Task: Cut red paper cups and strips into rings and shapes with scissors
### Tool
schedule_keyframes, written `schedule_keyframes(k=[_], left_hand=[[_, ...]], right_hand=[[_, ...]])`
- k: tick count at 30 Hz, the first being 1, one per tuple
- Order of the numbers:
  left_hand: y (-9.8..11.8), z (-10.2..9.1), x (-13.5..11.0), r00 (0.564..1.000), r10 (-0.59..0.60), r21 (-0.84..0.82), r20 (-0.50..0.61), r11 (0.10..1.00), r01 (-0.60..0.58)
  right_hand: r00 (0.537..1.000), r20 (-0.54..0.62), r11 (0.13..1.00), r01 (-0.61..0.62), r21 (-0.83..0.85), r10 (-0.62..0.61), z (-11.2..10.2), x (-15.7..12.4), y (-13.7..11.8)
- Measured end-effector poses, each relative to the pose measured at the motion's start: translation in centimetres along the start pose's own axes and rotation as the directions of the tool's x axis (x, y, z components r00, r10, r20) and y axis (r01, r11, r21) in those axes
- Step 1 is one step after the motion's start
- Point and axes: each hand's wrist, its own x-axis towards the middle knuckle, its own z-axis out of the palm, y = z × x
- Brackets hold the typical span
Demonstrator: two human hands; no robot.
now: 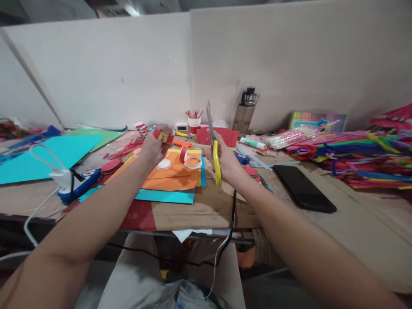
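My left hand (153, 146) is closed round a small red paper ring (162, 135), held above the desk. My right hand (226, 161) grips yellow-handled scissors (215, 151), blades pointing up and away. Between the hands lie orange paper sheets (170, 174) on top of a teal sheet (165, 196). A red-and-white paper ring (189, 158) and a white ring (164, 164) rest on the orange paper.
A black phone (302, 188) lies to the right, beside a heap of coloured pipe cleaners (360, 159). A blue glue gun (79, 185) with white cable, a large teal sheet (41, 156), a cup of tools (194, 122), a glue stick (252, 143) and a water bottle (246, 112) stand about.
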Motion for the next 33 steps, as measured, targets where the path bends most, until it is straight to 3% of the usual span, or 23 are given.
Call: schedule_keyframes(k=[4,9,12,17,24,33], left_hand=[[-0.8,-0.1,-0.5,0.999,-0.017,-0.003,0.043,1.000,0.017],[-1.4,0.8,-1.7,0.989,-0.038,0.052,0.144,0.998,0.030],[-1.3,1.3,-2.1,0.983,0.007,0.051,0.185,0.999,-0.017],[-1.1,1.7,-2.2,0.996,0.040,0.018,0.082,0.999,-0.042],[-1.3,1.9,-2.2,0.998,0.047,-0.009,0.036,0.999,-0.046],[-1.3,2.1,-2.6,0.994,0.087,0.047,0.064,0.995,-0.090]], right_hand=[[0.995,-0.093,0.913,-0.078,-0.400,0.044,-0.9,-0.2,-0.2],[0.997,0.015,0.828,0.069,-0.556,-0.073,-1.1,-0.7,-0.9],[0.993,0.068,0.822,0.120,-0.556,-0.099,-0.9,-0.9,-0.9],[0.991,0.118,0.870,0.112,-0.480,-0.062,-0.2,-1.1,-0.7],[0.988,0.131,0.827,0.141,-0.545,-0.082,0.3,-1.6,-0.9],[0.986,0.133,0.766,0.164,-0.621,-0.103,0.3,-1.7,-0.6]])
